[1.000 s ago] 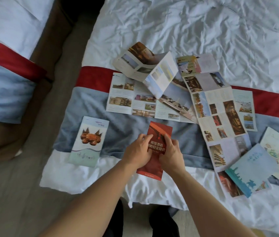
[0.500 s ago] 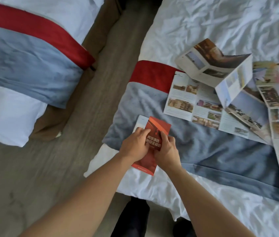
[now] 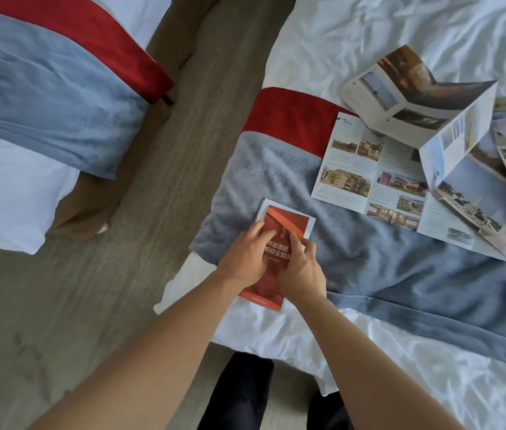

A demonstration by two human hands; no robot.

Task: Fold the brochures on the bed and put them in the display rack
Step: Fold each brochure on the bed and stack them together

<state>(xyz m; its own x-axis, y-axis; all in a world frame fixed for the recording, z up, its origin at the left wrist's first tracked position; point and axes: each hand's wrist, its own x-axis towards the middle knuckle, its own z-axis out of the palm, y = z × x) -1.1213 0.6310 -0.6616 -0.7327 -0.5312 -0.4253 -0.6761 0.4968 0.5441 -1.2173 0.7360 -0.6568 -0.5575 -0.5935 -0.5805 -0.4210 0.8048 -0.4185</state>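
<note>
The red brochure (image 3: 279, 225) is showing smooth, slightly glossy paper; the bed runner (image 3: 385, 274) is looking plush and matt, the sheet (image 3: 416, 383) wrinkled cotton-like cloth, the floor (image 3: 90, 305) matt wood-grain.

The red brochure (image 3: 279, 243) bears white Chinese characters, partly covered, reading 宾馆酒店 and 防安全知识.
</note>
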